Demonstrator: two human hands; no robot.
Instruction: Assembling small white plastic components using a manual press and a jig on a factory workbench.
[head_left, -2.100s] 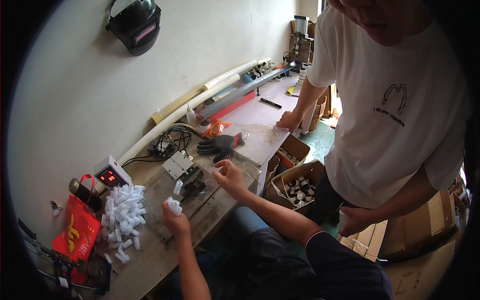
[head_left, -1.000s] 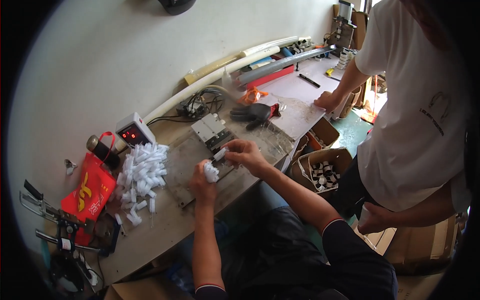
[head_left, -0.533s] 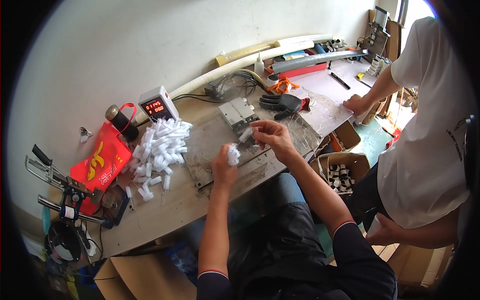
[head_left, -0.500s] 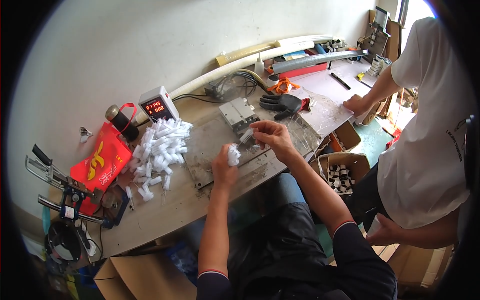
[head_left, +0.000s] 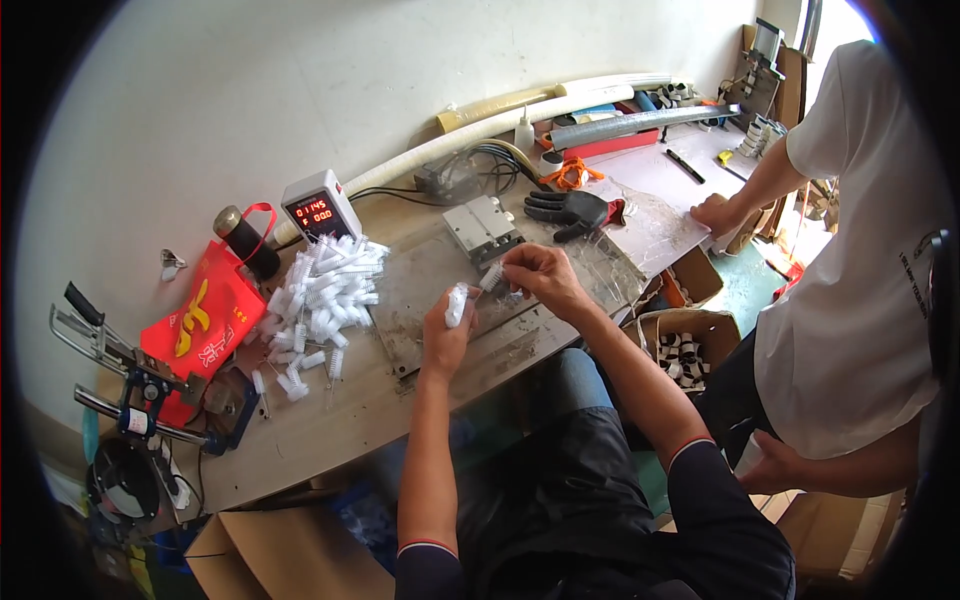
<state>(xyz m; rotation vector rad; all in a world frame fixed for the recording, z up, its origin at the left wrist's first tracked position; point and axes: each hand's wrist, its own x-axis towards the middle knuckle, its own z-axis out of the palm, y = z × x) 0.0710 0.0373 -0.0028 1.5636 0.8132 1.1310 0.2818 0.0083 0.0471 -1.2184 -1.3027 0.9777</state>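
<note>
My left hand (head_left: 446, 338) is closed around white brushes (head_left: 457, 304), whose pale ends stick out above the thumb; how many are in the fist I cannot tell. My right hand (head_left: 550, 282) pinches one small white-bristled brush (head_left: 491, 277) between thumb and fingertips, just right of the left fist. Both hands hover over a worn metal plate (head_left: 410, 290) on the workbench. Right behind the pinched brush stands a grey metal block fixture (head_left: 480, 228). To the left lies a heap of similar white brushes (head_left: 322, 292), some with thin wire stems showing.
Behind the heap stands a white counter box with red digits (head_left: 321, 207), beside a dark bottle (head_left: 245, 243) and a red bag (head_left: 205, 325). A black glove (head_left: 568, 212) lies right of the fixture. At right, another person (head_left: 860, 260) leans a hand on the bench, near open cardboard boxes (head_left: 690, 345).
My left hand has shifted slightly left and turned, so the white brush ends in it point more upright. The right hand still pinches its brush, its fingers slightly lower.
</note>
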